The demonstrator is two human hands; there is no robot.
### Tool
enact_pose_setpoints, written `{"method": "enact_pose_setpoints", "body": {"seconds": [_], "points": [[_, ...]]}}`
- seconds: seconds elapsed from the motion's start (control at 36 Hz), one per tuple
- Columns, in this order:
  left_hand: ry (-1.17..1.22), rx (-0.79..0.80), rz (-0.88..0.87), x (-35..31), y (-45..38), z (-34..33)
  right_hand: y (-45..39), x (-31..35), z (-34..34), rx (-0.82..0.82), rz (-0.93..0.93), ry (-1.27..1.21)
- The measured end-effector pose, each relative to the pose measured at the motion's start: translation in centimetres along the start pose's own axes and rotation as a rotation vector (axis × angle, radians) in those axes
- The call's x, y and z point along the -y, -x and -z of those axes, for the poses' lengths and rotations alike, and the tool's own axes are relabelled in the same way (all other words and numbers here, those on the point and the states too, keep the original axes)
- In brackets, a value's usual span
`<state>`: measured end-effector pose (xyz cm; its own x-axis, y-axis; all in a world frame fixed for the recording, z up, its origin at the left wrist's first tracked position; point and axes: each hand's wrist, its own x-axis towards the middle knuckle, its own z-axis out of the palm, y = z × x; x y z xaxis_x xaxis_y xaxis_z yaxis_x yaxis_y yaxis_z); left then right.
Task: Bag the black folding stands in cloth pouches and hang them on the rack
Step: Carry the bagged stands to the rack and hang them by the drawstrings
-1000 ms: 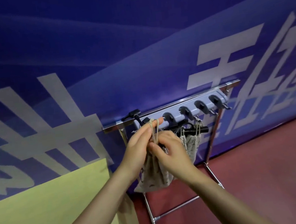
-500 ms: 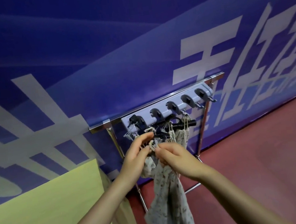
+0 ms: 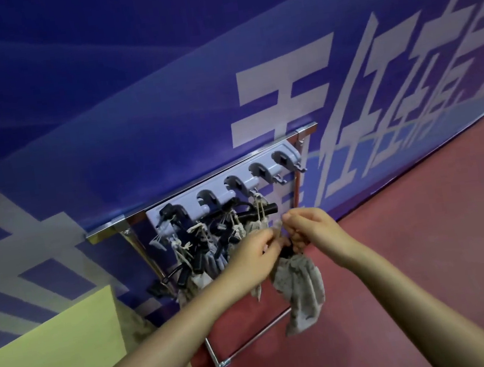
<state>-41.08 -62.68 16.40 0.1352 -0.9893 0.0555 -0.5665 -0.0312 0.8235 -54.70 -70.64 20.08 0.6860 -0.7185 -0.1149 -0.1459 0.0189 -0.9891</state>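
Spanning mid-frame, the rack (image 3: pixel 263 165) carries hung pouches at centre-left. Below centre, the cloth pouch (image 3: pixel 302 292) hangs lengthwise downward, mouth up, pinched there by the right hand (image 3: pixel 312 232) and left hand (image 3: pixel 256 258).

Pale grey cloth pouch (image 3: pixel 302 289) with what looks like a faint speckled print; light grey plastic hook rail (image 3: pixel 226 190); deep blue wall banner (image 3: pixel 134 120) bearing white characters.
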Motion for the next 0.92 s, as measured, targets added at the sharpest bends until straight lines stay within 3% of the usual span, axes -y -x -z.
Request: {"method": "enact_pose_setpoints", "body": {"seconds": [0.19, 0.42, 0.64, 0.92], "points": [[-0.064, 0.043, -0.067, -2.7, -7.5, -1.0, -4.3, -1.1, 6.7, -0.218, 0.061, 0.072], [0.211, -0.034, 0.085, -3.6, -14.3, -1.5, -8.3, -2.6, 8.8, -0.371, 0.15, 0.019], [0.102, 0.114, 0.069, -2.5, -18.2, -0.7, -12.1, -4.6, 10.0, -0.45, 0.114, -0.043], [0.063, 0.256, 0.174, -1.0, -21.9, 0.1, -14.8, -6.8, 10.3, -0.491, 0.052, 0.007]]}}
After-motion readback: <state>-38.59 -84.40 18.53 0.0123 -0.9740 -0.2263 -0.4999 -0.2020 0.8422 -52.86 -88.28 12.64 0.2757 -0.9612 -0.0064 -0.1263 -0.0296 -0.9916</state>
